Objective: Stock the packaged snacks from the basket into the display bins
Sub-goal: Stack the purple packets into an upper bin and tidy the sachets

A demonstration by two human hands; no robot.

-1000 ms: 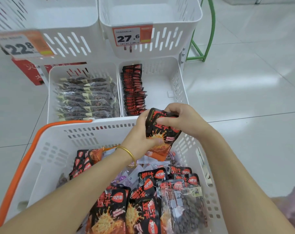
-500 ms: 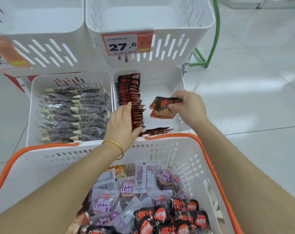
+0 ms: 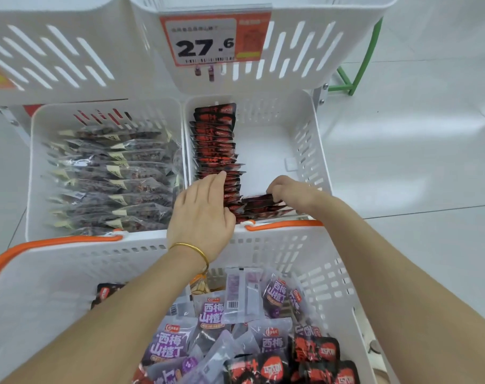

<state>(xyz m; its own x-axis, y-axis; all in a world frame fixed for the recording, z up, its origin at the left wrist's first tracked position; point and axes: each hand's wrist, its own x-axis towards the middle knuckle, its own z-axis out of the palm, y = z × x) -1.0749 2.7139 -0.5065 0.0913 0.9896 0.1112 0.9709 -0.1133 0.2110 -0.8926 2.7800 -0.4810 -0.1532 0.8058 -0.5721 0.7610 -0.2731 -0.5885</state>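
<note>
Red-and-black packs stand on edge in a row along the left wall of the lower right bin. My left hand lies flat against the near end of that row, fingers straight, pressing it upright and holding nothing. My right hand is curled round a small stack of the same packs, low at the bin's front, just beside the row's near end and just past the basket rim. I judge this to be the placing step: the stack is going in next to the row. The next move calls for standing the stack on edge, letting go without it toppling, and slipping my left hand away so the row does not slump. Then it is back to the basket, where more red packs lie among purple packs. Much of the load looks unstocked, and the bin's right half shows bare floor.
</note>
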